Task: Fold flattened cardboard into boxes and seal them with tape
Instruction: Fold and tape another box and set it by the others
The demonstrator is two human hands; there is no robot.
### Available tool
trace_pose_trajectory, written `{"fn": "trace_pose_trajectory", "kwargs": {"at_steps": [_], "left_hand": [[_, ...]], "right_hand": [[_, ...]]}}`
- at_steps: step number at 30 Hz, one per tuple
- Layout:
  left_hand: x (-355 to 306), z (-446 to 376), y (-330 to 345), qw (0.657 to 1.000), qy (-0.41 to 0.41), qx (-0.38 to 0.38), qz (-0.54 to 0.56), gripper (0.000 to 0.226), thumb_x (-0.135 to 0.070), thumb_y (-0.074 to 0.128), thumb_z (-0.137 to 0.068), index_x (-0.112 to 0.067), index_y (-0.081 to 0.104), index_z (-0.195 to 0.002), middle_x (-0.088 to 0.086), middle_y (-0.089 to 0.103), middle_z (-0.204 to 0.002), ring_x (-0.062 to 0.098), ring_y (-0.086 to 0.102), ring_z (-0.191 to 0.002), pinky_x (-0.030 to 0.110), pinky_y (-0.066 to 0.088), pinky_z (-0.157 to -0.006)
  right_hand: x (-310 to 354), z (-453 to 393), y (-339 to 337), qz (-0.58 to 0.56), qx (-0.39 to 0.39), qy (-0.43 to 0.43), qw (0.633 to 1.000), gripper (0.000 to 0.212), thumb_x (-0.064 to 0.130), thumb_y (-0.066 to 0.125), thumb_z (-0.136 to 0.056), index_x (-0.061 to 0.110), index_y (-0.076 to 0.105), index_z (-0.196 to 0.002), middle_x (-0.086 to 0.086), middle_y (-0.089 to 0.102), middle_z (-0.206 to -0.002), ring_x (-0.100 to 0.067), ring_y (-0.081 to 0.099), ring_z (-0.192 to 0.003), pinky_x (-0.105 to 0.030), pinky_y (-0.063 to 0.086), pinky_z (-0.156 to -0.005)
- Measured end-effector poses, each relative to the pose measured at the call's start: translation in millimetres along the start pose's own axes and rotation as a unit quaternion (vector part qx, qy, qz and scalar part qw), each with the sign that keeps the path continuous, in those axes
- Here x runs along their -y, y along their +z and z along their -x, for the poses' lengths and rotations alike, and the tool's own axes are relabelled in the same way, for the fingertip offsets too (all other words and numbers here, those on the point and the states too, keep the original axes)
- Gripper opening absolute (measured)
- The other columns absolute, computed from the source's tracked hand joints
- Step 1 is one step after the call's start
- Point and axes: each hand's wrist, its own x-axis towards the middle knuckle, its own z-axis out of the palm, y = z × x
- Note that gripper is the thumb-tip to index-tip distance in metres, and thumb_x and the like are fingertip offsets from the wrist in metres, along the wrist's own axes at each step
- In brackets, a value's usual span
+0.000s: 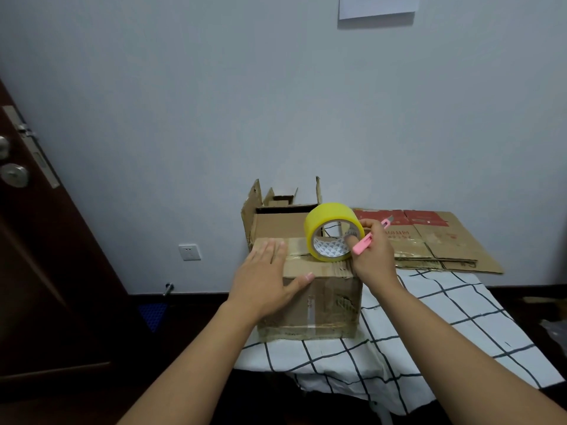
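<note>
Now: taping top seam | box (310, 297) on checked cloth (429, 329) | left hand (264, 280) flat, pressing flaps | right hand (372, 256) grips tape roll (333, 231) plus pink cutter (366, 239) | we keep tape taut, centred on seam.

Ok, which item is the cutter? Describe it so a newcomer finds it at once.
Start at the checked tablecloth, then the closed cardboard box on it. Above the box's right edge, the right hand holds the yellow tape roll and a slim cutter; it is the only pink thing there.

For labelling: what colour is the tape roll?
Yellow tape roll, seen in the head view.
</note>
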Motion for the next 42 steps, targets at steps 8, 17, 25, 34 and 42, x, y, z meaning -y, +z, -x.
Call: {"fn": "trace_pose_trajectory", "kwargs": {"at_steps": [8,17,25,34,42], "left_hand": [[-3,-2,-1,1.000,0.005,-0.022,-0.011,0.098,-0.081,0.017,-0.087,-0.016,0.010,-0.159,0.003,0.001,-0.167,0.018,0.000,-0.153,0.035,0.002,-0.122],[-19,0,5,0.999,0.022,-0.030,-0.001,0.080,-0.061,0.023,-0.099,-0.007,0.012,-0.158,0.011,0.003,-0.166,0.019,0.002,-0.153,0.031,0.001,-0.122],[-19,-1,6,1.000,0.016,-0.019,-0.006,0.097,-0.079,0.018,-0.089,-0.011,0.010,-0.158,0.008,0.004,-0.166,0.018,0.006,-0.153,0.031,0.006,-0.122],[-23,-1,9,0.999,0.015,-0.033,0.000,0.086,-0.079,0.023,-0.089,-0.030,0.010,-0.158,0.008,0.004,-0.166,0.021,0.007,-0.153,0.036,0.010,-0.122],[-35,-3,5,0.997,0.046,-0.058,-0.029,0.086,-0.072,0.035,-0.091,-0.019,0.018,-0.157,0.005,0.017,-0.164,0.021,0.018,-0.149,0.035,0.014,-0.120]], "right_hand": [[1,-2,3,-0.015,-0.007,0.009,1.000,0.022,0.012,0.066,-0.091,0.025,0.053,-0.104,0.001,0.060,-0.092,-0.023,0.060,-0.086,-0.041,0.051,-0.071],[1,-7,-1,-0.001,0.061,0.046,0.997,0.020,0.024,0.074,-0.086,0.023,0.058,-0.098,-0.004,0.064,-0.090,-0.029,0.065,-0.087,-0.049,0.053,-0.073],[6,-20,-16,0.060,-0.007,0.006,0.998,0.016,0.014,0.067,-0.090,0.017,0.058,-0.103,-0.005,0.064,-0.092,-0.020,0.059,-0.078,-0.035,0.049,-0.064],[-7,-19,-36,-0.032,0.016,0.051,0.998,0.021,0.012,0.070,-0.088,0.018,0.058,-0.105,-0.003,0.064,-0.100,-0.017,0.062,-0.086,-0.033,0.053,-0.071],[-15,-6,-27,-0.070,0.011,0.087,0.994,0.008,0.019,0.062,-0.094,0.018,0.065,-0.102,0.002,0.070,-0.096,-0.014,0.064,-0.091,-0.026,0.047,-0.068]]}}
